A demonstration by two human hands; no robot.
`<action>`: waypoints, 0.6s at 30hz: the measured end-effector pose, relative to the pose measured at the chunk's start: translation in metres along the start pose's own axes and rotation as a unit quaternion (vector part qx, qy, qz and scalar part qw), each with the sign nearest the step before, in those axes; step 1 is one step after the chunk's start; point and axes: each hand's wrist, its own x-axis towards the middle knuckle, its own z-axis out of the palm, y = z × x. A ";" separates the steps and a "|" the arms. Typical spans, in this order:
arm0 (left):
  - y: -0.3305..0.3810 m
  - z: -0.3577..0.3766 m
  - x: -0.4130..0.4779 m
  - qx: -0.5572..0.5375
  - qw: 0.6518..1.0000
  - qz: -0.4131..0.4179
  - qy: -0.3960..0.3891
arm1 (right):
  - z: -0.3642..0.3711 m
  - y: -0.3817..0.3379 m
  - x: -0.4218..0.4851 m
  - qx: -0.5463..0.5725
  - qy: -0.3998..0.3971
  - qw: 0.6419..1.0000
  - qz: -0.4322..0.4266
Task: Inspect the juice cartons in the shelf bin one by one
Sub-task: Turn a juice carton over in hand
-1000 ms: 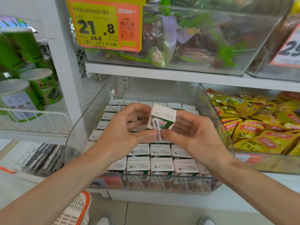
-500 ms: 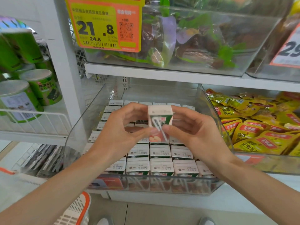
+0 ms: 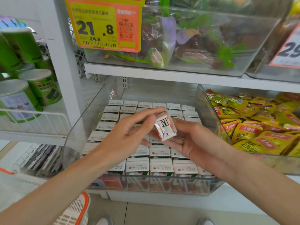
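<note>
Newly tilted, the carton [image 3: 164, 127] is held by left hand [image 3: 126, 137] and right hand [image 3: 194, 142] above the shelf bin [image 3: 84, 120].

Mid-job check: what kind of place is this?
Most likely a grocery shop: a yellow-and-orange price tag hangs above, small white juice cartons fill a clear plastic shelf bin, yellow foil snack packets lie alongside.

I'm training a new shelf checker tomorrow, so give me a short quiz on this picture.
1. True or false: the juice carton in hand stands upright in the clear bin.
2. How many hands touch it? A none; B one; C two.
3. Fill in: the yellow price tag shows 21.__.
Key: 1 false, held tilted above the bin; 2 C, left hand and right hand; 3 8.
</note>
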 end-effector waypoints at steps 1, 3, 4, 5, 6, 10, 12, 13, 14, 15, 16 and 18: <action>0.000 0.000 -0.001 0.004 1.000 0.000 -0.005 | 0.000 0.000 0.000 0.002 -0.001 1.000 0.007; 0.001 0.001 -0.001 0.008 1.000 0.001 -0.007 | 0.002 -0.001 -0.001 0.003 -0.005 1.000 0.018; 0.001 0.001 -0.001 0.008 1.000 -0.001 -0.004 | 0.002 -0.001 -0.002 0.008 -0.006 1.000 0.024; 0.001 0.001 -0.001 0.007 1.000 -0.003 -0.001 | 0.002 -0.001 -0.002 0.017 -0.005 0.999 0.030; 0.001 0.001 -0.001 0.006 1.000 -0.005 0.003 | 0.003 -0.001 -0.003 0.028 -0.004 0.999 0.037; 0.002 0.003 0.000 -0.004 1.000 -0.008 0.018 | 0.003 -0.002 -0.002 0.019 -0.006 0.999 0.042; 0.002 0.003 0.001 -0.011 1.000 -0.009 0.020 | 0.004 -0.003 -0.002 -0.017 -0.005 0.999 0.040; 0.002 0.003 0.002 -0.014 1.000 -0.011 0.018 | 0.004 -0.004 -0.002 -0.040 0.000 0.999 0.035; 0.001 0.002 0.002 -0.013 1.000 -0.014 0.016 | 0.005 -0.005 -0.002 -0.063 0.008 0.998 0.026; 0.000 0.001 0.003 -0.008 1.000 -0.017 0.013 | 0.005 -0.006 -0.001 -0.079 0.013 0.997 0.012; -0.001 0.000 0.003 -0.004 1.000 -0.020 0.010 | 0.005 -0.007 -0.001 -0.084 0.015 0.996 -0.004; -0.003 -0.003 0.002 0.003 1.000 -0.023 0.001 | 0.003 -0.008 0.000 -0.083 0.011 0.996 -0.038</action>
